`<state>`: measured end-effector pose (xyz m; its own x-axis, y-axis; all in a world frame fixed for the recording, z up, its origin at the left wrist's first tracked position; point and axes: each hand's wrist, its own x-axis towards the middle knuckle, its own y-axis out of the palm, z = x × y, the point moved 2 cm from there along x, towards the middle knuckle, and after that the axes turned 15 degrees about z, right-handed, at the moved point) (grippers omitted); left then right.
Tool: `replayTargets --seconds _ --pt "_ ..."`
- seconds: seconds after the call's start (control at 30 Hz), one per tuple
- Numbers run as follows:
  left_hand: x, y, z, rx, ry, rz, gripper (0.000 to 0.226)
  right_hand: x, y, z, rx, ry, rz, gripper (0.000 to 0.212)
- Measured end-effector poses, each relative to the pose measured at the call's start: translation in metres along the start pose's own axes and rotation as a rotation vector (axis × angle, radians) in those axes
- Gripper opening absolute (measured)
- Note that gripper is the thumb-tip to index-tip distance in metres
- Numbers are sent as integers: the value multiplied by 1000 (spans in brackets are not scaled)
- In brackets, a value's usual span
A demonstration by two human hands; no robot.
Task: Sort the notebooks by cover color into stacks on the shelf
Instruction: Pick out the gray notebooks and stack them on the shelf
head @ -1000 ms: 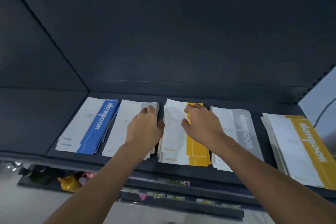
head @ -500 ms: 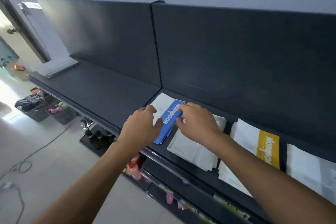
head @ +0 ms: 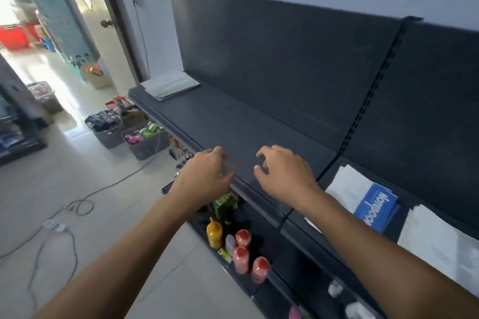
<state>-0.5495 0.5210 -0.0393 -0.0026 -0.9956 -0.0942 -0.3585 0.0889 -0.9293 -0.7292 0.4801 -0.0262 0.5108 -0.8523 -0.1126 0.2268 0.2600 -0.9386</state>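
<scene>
We hold our left hand [head: 204, 172] and right hand [head: 285, 171] over the bare front edge of the dark shelf [head: 233, 116], fingers [head: 269, 150] loosely curled on nothing, likely reaching for the pale notebook pile [head: 171, 84] at its far left end, the blue-covered notebooks [head: 375, 208] stacked at its right.

Dark grey metal shelf [head: 233, 122] w/ matching back panel, split into 2 bays by a slotted post [head: 373, 101]. Left bay: one pale stack [head: 171, 84] of notebooks lying flat at the far end, by the wall. Right bay, just past the post: blue-band stack [head: 375, 207], top cover white w/ a blue strip. Just beside it, w/ a thin gap, is a white stack [head: 440, 241]. Lower shelf [head: 282, 248] underneath: yellow bottle [head: 214, 233] and pink bottles [head: 242, 238] w/ red caps, all upright.
</scene>
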Motion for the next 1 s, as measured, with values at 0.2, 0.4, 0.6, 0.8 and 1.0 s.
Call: replayTargets --seconds 0.2,0.4,0.6,0.8,1.0 --pt "9 -33 77 -32 -18 -32 27 64 11 64 -19 -62 48 32" --pt "35 -51 139 -59 -79 -54 27 133 20 104 -51 -127 90 28" --pt "79 -77 202 -65 -174 -94 25 220 20 130 -45 -182 94 30" --pt "129 -111 266 -41 -235 -102 29 314 16 157 -45 -219 139 31" --pt "160 -131 325 -69 -258 -105 29 384 22 191 -76 -225 170 32"
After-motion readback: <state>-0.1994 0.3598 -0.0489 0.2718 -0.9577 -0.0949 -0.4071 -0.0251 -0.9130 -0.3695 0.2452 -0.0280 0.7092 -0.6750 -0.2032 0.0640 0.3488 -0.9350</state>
